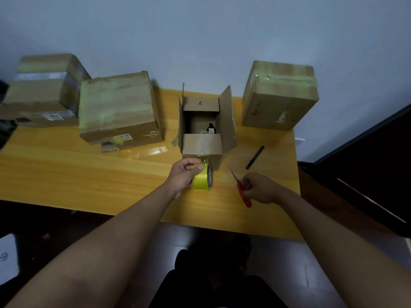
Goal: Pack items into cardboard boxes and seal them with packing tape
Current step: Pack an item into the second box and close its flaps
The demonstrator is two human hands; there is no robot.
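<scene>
Your left hand (185, 174) grips the yellow tape roll (202, 178), fingers curled over its top and the thumb pressed on the near rim; the roll stands on edge on the wooden table (89, 174). A clear strip of tape (202, 144) runs up from just beyond your fingertips onto the near flap of the open box (205, 127), which sits directly past those fingers. Inside it, a small dark bottle (210, 127) shows beyond the flap. Your right hand (259, 187) holds the red-handled scissors (239, 185), fingers wrapped round the handles, blades pointing away toward the box's near right corner without touching it. A black stick (255, 157) lies beyond your right knuckles. Three taped boxes stand farther off.
</scene>
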